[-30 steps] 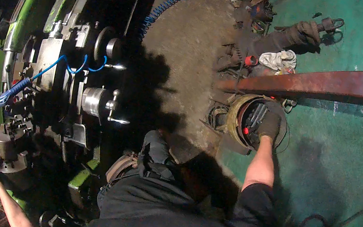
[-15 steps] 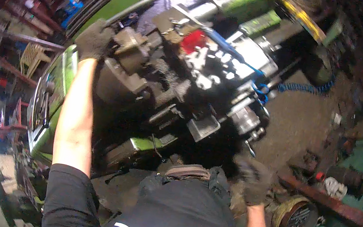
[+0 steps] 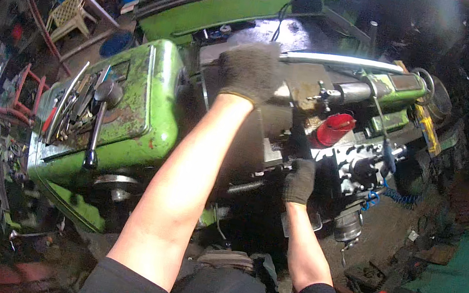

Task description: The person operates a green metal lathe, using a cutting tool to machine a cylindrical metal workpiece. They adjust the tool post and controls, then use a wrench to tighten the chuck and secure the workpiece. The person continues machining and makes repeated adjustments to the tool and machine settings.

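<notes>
Tools (image 3: 69,107) lie on the headstock (image 3: 163,87), left of the left hand (image 3: 248,74); a container (image 3: 331,130) sits beyond the right hand (image 3: 300,183).

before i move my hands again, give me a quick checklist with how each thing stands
1. Hands bare near the lathe: not ok; the left hand and right hand are both gloved.
2. Lathe stopped: cannot tell from a still picture.
3. Left hand's grip: cannot tell; the hand is blurred and hides what lies under it.
4. Sleeves out of the way: ok; they are short and away from the lathe.
5. Red container apart from the right hand: ok; a gap shows.
6. Tools put away: not ok; they lie loose on top of the lathe.
</notes>
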The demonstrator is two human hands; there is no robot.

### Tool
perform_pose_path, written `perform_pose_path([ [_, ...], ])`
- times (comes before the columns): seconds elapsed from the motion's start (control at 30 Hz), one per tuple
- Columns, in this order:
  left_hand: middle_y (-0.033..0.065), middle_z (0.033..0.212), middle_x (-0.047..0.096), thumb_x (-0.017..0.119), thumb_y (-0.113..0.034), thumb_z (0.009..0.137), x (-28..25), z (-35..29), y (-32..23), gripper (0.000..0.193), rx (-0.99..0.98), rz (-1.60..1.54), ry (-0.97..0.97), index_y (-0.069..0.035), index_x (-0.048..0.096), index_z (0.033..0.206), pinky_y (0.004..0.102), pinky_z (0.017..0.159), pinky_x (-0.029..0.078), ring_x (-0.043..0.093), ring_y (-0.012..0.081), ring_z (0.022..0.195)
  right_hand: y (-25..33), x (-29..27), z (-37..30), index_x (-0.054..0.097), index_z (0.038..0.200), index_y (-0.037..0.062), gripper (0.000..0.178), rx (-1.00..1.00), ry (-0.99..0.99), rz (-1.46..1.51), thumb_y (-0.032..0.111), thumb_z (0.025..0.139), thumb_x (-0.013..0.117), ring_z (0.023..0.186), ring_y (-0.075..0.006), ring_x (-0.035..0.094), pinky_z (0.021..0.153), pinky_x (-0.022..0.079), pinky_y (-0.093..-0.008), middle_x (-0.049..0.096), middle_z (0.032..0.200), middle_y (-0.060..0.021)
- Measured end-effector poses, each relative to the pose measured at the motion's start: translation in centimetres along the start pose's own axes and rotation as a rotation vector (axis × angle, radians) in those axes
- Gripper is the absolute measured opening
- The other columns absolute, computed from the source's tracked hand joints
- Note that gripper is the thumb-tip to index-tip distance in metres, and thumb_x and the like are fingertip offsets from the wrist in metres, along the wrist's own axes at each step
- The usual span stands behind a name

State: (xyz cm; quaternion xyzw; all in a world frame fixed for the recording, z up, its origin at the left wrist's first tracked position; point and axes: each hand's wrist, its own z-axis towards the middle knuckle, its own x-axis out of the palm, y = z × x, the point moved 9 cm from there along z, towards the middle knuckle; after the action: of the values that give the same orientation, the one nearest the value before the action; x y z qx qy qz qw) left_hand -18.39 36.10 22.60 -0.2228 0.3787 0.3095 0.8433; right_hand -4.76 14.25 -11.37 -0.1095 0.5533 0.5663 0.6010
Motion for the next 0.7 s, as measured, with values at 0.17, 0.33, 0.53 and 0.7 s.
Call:
perform_pose_path([
  [0.17,0.0181,0.092,0.077,0.072,-0.036,0.084,0.6,0.2,-0.1,0.025,0.016,-0.031,-0.008,-0.014,0.08,0.094,0.0564,0.078,0.06,0.076,0.0382,0.095,-0.3,0.3,-0.1,0.075,0.123,0.0058,0.042,-0.025,0.074,0.024,0.0,0.081,0.073,0.122,-0.046,0.067,0.108,0.053,-0.0525,0.072,0.126,-0.0246],
  [0.33,0.0181,0.092,0.079,0.07,-0.033,0.084,0.2,0.1,0.4,0.025,0.013,0.006,0.013,-0.015,0.082,0.097,0.0564,0.074,0.061,0.079,0.0389,0.087,4.8,-4.5,1.1,0.076,0.117,0.0023,0.031,-0.015,0.04,0.094,0.003,0.088,0.067,0.121,-0.0491,0.065,0.108,0.053,-0.0536,0.072,0.119,-0.0273],
  [0.53,0.0184,0.092,0.078,0.071,-0.036,0.088,0.9,0.6,1.1,0.024,-0.108,-0.011,0.067,-0.014,0.078,0.096,0.0592,0.075,0.061,0.078,0.0415,0.086,-1.6,3.1,0.6,0.075,0.115,-0.0007,0.028,-0.017,0.25,0.144,0.002,0.087,0.069,0.12,-0.0457,0.069,0.101,0.056,-0.051,0.072,0.125,-0.0237],
  [0.7,0.0176,0.096,0.078,0.066,-0.041,0.094,0.0,0.9,0.6,0.03,-0.113,0.04,0.103,-0.013,0.076,0.099,0.0575,0.082,0.06,0.078,0.0416,0.092,7.4,-8.3,2.0,0.062,0.155,0.0076,0.063,0.259,0.239,0.816,0.0,0.094,0.076,0.116,-0.0298,0.075,0.106,0.057,-0.0411,0.075,0.131,-0.0173],
])
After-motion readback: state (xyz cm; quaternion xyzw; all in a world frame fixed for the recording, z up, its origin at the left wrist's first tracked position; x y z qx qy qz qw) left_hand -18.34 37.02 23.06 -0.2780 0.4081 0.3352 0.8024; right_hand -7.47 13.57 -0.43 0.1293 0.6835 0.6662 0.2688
